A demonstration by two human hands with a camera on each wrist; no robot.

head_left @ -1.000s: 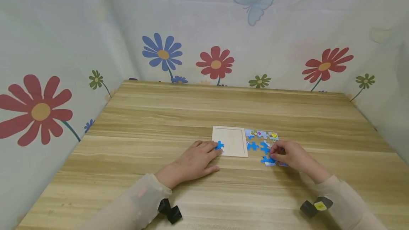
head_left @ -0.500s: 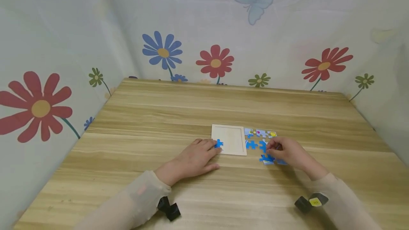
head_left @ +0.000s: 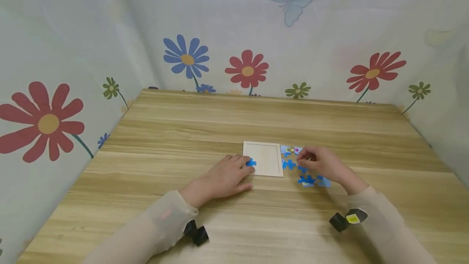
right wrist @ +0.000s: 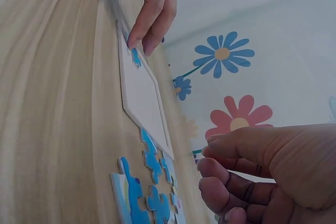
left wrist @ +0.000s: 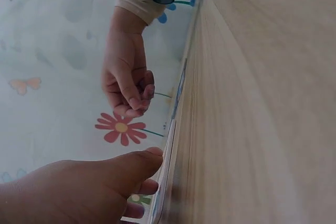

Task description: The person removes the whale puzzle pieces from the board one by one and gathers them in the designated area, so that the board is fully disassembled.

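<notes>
My left hand [head_left: 225, 176] rests at the left side of a shallow, light wooden puzzle tray [head_left: 266, 156]. Its fingertips touch a blue jigsaw piece [head_left: 252, 162] in the tray's near left corner. Over the loose pieces to the right hovers my right hand [head_left: 326, 168], fingers loosely curled. The right wrist view shows nothing between the thumb and fingertips. Beneath and around that hand lie a blue piece [head_left: 289, 164], a blue-and-white piece [head_left: 307, 181], a pale blue piece [head_left: 324, 181] and a patterned piece [head_left: 287, 150]. Other pieces are partly hidden by the hand.
The wood-grain table [head_left: 183, 133] extends around the tray. A pale cloth [head_left: 223, 19] printed with flowers and a butterfly hangs behind and at the sides. A small black camera [head_left: 196, 233] is on the left wrist; another black camera [head_left: 340, 221] is on the right wrist.
My right hand has moved left and slightly away from me, uncovering the near right pieces and covering some farther ones. The left hand stays at the tray's left side.
</notes>
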